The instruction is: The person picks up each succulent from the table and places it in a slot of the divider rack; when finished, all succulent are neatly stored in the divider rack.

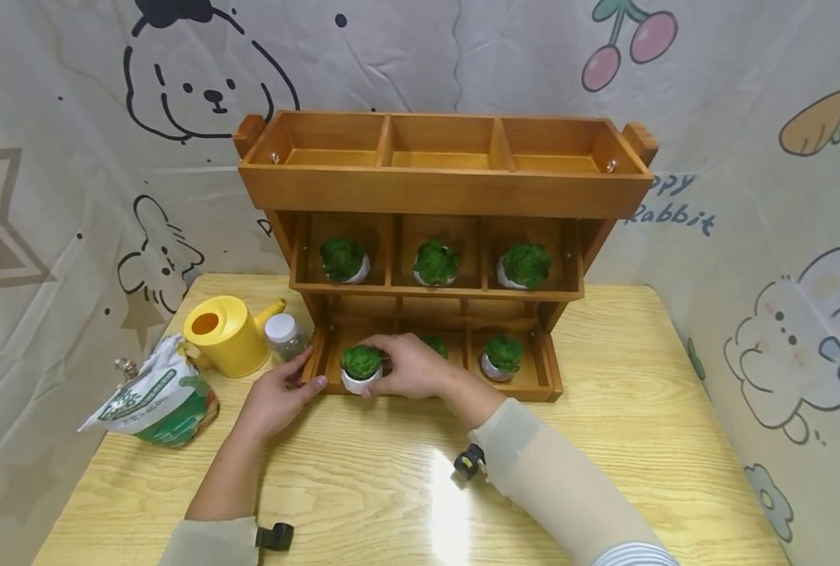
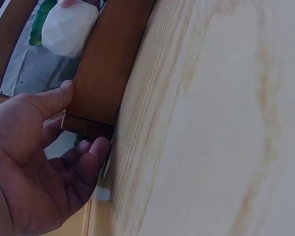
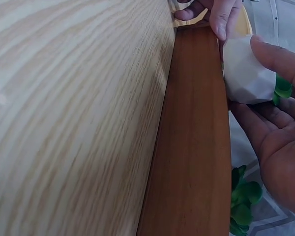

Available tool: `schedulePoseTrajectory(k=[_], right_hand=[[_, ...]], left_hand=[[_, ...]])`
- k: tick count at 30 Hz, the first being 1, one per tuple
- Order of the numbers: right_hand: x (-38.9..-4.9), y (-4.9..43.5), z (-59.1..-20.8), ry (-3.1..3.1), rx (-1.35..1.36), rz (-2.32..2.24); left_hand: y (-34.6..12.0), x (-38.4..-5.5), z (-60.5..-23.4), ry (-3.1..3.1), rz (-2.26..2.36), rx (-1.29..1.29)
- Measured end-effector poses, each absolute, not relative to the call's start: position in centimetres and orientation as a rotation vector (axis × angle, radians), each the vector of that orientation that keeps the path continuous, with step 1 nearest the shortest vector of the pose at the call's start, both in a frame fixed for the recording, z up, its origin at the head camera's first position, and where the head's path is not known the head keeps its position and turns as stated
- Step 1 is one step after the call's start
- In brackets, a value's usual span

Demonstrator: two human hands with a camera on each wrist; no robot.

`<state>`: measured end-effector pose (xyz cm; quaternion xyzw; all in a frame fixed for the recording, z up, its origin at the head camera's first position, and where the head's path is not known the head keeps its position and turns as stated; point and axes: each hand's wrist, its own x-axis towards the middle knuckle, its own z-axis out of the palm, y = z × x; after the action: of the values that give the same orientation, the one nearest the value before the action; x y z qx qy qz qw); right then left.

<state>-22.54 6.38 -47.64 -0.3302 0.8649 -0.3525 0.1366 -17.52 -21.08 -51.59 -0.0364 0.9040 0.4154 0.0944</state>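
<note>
My right hand grips a small potted succulent by its white faceted pot, thumb on one side and fingers on the other. The pot is at the front board of the bottom left compartment of a wooden tiered shelf. At that tier's left front corner, my left hand holds the shelf's edge; its thumb lies on the front board and its fingers curl round the end. Another succulent is partly hidden behind my right hand, and one more stands in the bottom right compartment.
Three succulents, among them a middle one, fill the middle tier; the top tier has three bare compartments. Left of the shelf stand a lidded clear jar, a yellow watering can and a white-and-green bag. Printed cloth hangs behind.
</note>
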Motion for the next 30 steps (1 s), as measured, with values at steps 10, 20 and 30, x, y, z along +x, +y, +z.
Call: schedulePoseTrajectory(k=[10,20,30], right_hand=[[-23.3,5.5,-47.8,2.546,-0.894,-1.008],[-24.4,4.9,-47.8,2.569,-0.872,-0.982],[-25.3,4.1,-48.4,2.592,-0.848,-0.939]], left_hand=[[-21.0,-17.5,-51.8,2.711,1.228,-0.079],[-21.1,-17.6,-51.7,2.713,1.245,-0.093],[-21.2,-17.7,-51.8,2.704,1.267,-0.089]])
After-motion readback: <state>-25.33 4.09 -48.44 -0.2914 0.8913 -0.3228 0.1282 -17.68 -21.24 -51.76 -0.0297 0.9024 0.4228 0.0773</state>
